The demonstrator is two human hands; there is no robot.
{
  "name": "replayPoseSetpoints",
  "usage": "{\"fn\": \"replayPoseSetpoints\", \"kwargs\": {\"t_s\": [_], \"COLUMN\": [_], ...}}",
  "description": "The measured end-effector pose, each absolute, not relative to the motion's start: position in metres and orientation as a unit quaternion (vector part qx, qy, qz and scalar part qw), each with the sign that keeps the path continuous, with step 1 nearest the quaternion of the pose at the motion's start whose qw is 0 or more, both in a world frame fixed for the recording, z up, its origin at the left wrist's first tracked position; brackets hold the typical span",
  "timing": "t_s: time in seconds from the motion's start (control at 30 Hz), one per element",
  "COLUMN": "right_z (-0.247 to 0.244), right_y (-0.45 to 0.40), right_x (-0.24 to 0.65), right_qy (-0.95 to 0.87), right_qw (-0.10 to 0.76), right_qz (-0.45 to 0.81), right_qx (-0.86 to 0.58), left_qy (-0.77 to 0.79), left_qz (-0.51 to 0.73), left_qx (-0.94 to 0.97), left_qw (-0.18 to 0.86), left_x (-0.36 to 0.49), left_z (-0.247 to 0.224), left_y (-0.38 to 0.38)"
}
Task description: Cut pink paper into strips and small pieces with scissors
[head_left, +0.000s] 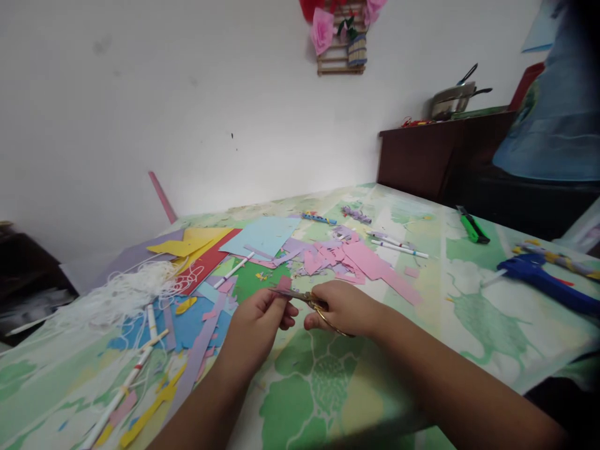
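Observation:
Gold-handled scissors (309, 299) are held in my right hand (347, 307), its fingers wrapped round the handle loops. The blades point left and meet a small pink paper piece (284, 284). My left hand (255, 322) pinches that paper between thumb and fingers, close to the blade tips. Just beyond the hands lie pink paper scraps (365, 259) and a green sheet (253, 279). A light blue sheet (262, 237) rests farther back.
White string (126, 294) is heaped at the left, near red paper (210, 259) and yellow paper (199, 242). White sticks (398, 249) lie behind the right hand. A green cutter (473, 228) and a blue-handled tool (548, 280) are at the right.

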State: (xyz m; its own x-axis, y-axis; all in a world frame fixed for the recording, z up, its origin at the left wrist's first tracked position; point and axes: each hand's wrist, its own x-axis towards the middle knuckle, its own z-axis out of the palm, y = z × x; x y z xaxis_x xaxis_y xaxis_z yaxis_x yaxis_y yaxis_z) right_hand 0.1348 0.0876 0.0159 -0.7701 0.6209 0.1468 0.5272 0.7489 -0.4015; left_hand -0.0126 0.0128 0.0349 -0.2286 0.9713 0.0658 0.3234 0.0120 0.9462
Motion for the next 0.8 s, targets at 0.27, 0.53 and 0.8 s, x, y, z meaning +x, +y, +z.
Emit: {"fn": "replayPoseSetpoints", "kwargs": {"t_s": [0.27,0.53,0.8], "right_z": [0.0197,0.0224,0.0221], "right_y": [0.0866,0.0881,0.0872], "right_x": [0.1365,0.1377,0.1417], "right_qy": [-0.931,-0.927,-0.925], "right_qw": [0.148,0.150,0.143], "right_qz": [0.122,0.095,0.109], "right_qx": [-0.310,-0.331,-0.336], "left_qy": [0.627,0.602,0.611], "left_qz": [0.473,0.491,0.499], "left_qx": [0.502,0.479,0.486], "left_qw": [0.362,0.408,0.375], "left_x": [-0.0110,-0.0103,-0.0094], "left_z": [0.0413,0.0371,0.0388], "left_y": [0.0105,0.0115,0.0127]}}
